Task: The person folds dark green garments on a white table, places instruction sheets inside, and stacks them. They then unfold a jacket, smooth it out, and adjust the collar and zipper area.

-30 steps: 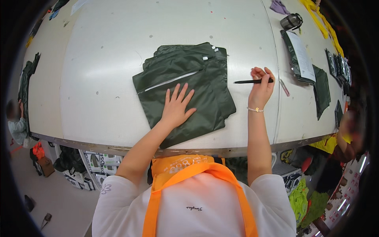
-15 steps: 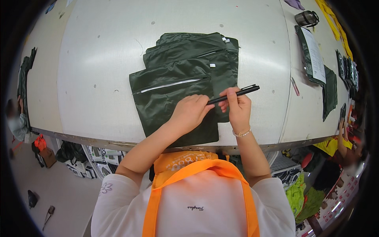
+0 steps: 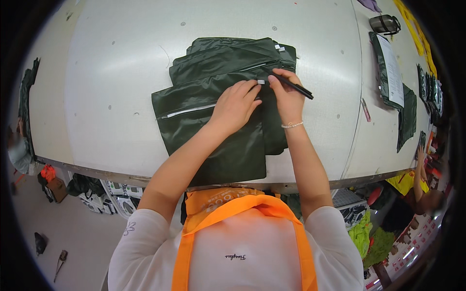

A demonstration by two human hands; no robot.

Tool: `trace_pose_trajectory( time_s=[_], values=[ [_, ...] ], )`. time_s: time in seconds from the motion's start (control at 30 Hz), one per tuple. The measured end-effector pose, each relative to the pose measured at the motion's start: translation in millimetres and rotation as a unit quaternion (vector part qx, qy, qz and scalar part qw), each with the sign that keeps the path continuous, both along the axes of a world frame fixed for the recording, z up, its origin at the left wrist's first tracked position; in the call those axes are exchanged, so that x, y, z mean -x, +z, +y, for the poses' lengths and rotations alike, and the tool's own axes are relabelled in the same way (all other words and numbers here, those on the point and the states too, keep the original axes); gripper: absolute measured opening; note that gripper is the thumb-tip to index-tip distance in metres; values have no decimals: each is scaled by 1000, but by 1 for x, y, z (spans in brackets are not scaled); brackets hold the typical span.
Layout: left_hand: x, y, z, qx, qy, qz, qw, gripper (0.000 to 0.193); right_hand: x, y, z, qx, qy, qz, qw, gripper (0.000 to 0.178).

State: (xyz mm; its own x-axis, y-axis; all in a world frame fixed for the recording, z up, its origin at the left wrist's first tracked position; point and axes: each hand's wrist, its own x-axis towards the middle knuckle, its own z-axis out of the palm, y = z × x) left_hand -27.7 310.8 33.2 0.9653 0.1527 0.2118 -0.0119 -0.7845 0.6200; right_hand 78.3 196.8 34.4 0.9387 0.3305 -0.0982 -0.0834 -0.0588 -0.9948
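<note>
Dark green fabric pieces (image 3: 213,155) lie overlapped in a stack in front of me, the top one with a white zip (image 3: 189,111). A small white label (image 3: 260,82) shows near the top piece's upper edge. My left hand (image 3: 235,107) rests on the fabric with fingers extended, its fingertips at the label. Just right of it, my right hand (image 3: 290,97) grips a black pen (image 3: 298,88). The pen slants, its rear end toward the lower right and its front end near the label; whether the tip touches anything I cannot tell.
At the table's right lie papers (image 3: 390,68) on dark green packets, a small red-handled tool (image 3: 365,109) and a metal flask (image 3: 384,24). Yellow cloth (image 3: 412,26) runs along the far right. Other people work at both sides. The table's front edge (image 3: 286,187) is close to me.
My left hand has let go of the pen and moved up to the label. My right hand has risen with the pen, which now slants the other way.
</note>
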Motion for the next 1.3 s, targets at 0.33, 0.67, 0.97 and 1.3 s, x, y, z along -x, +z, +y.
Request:
trace_pose_trajectory(
  time_s=[0.33, 0.67, 0.97, 1.3],
  values=[
    [-11, -30, 3, -61, -16, 7, 998, 38, 9, -44, -1, 121, -48, -145, 981, 15],
    [-12, -35, 3, -57, -10, -7, 998, 40, 9, -46, 1, 127, -59, -181, 973, 15],
    [-13, -34, 3, -47, -12, -3, 999, 40, 8, -48, -1, 118, -43, -161, 979, 16],
    [-8, -37, 13, 97, 22, -52, 994, 28, 33, -30, -31, 219, 72, -356, 905, 29]
  ],
)
